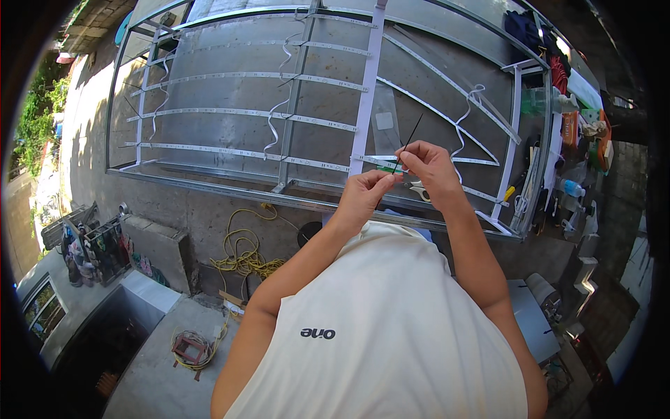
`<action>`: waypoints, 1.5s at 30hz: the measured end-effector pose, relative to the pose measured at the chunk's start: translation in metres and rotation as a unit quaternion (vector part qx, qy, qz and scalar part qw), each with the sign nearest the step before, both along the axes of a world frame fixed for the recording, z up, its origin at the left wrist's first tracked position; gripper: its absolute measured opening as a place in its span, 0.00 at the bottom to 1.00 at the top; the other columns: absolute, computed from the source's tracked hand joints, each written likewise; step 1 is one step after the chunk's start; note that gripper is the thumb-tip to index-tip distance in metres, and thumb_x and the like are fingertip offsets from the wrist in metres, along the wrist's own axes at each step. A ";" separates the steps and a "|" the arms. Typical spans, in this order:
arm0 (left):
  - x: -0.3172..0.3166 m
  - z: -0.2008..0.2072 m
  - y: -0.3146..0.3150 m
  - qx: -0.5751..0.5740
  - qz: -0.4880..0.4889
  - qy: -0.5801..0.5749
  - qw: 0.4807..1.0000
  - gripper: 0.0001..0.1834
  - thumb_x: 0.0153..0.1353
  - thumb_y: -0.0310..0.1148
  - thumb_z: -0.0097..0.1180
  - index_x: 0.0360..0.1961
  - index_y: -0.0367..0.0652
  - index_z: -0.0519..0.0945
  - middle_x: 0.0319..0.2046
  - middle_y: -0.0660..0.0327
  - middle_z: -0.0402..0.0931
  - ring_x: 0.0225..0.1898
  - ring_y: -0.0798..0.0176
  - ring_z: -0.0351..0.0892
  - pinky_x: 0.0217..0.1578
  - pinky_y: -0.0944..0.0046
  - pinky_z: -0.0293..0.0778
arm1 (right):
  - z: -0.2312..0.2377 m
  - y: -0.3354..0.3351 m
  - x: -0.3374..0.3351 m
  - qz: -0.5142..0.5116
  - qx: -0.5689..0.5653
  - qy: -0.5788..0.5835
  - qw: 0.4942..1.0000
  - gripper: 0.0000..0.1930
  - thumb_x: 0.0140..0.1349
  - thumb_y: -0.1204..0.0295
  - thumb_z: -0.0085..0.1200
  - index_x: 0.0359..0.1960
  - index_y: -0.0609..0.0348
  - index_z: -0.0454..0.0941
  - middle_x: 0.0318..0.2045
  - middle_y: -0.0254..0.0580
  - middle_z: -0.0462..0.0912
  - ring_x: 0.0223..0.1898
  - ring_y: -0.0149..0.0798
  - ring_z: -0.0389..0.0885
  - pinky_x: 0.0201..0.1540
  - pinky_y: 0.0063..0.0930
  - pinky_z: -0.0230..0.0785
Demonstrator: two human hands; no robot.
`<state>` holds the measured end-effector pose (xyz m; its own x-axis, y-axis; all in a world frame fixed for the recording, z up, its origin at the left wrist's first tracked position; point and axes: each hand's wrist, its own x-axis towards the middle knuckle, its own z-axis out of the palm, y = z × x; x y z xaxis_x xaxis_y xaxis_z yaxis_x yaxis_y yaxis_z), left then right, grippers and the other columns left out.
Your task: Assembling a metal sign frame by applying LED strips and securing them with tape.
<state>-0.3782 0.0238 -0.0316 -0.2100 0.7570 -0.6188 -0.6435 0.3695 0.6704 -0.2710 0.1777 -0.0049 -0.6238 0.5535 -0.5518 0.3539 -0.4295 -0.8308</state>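
**Thin black strip pinched between both hands above the metal frame**

A thin black strip [414, 131] is held upright at a slant between the two hands. Its middle part is pinched between the thumb and forefinger of the right hand [427, 166], and its free upper end is pointed up and to the right, above that hand's fingertips. The strip's lower end is gripped by the closed thumb and forefinger of the left hand [364, 198], which is placed just to the left of the right hand and slightly lower.

Scissors [419, 190] are seen under the right hand, partly covered by it. A small green item [389, 169] is partly hidden behind the fingertips of both hands. Beyond the fingertips, a clear plastic sheet [385, 120] with a pale label is laid out.

The hands are held over the near side of a metal frame [296, 99]. Just beyond the left hand, a broad white bar [372, 66] is run away from it. To the left of that bar, white strips [223, 111] are stretched in rows, and loose white wires [271, 127] are hung across them. Well to the right of the right hand, a yellow-handled tool [509, 193] and a clear bottle [572, 188] are placed. A tangled yellow cord [244, 260] is spread on the ground, to the left of the left hand and nearer the body.
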 end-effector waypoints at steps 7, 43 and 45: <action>0.001 -0.012 -0.010 0.022 0.029 0.134 0.990 0.12 0.72 0.35 0.62 0.43 0.36 0.88 0.30 0.72 0.78 0.30 0.80 0.68 0.30 0.74 0.64 | -0.008 -0.017 0.003 0.073 0.003 -0.019 0.997 0.03 0.67 0.78 0.60 0.40 0.64 0.83 0.35 0.34 0.85 0.37 0.24 0.80 0.44 0.20 0.74; 0.011 0.001 -0.013 0.007 0.070 0.284 0.956 0.08 0.69 0.31 0.63 0.41 0.39 0.89 0.24 0.71 0.72 0.24 0.78 0.64 0.25 0.70 0.61 | 0.001 -0.015 0.007 0.030 0.007 -0.007 0.999 0.09 0.69 0.72 0.62 0.46 0.64 0.81 0.36 0.34 0.84 0.38 0.24 0.80 0.43 0.19 0.72; 0.011 0.005 -0.010 0.011 0.044 0.410 0.911 0.06 0.63 0.30 0.67 0.39 0.43 0.89 0.28 0.63 0.76 0.25 0.65 0.73 0.27 0.62 0.69 | -0.003 -0.027 0.011 0.063 0.043 -0.027 0.997 0.09 0.69 0.72 0.62 0.44 0.65 0.82 0.35 0.33 0.84 0.36 0.23 0.80 0.42 0.19 0.72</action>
<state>-0.3672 0.0138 -0.0269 -0.6557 0.7247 -0.2119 0.0503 0.3220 0.9454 -0.2602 0.1509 -0.0075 -0.6623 0.5190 -0.5404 0.4461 -0.3065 -0.8409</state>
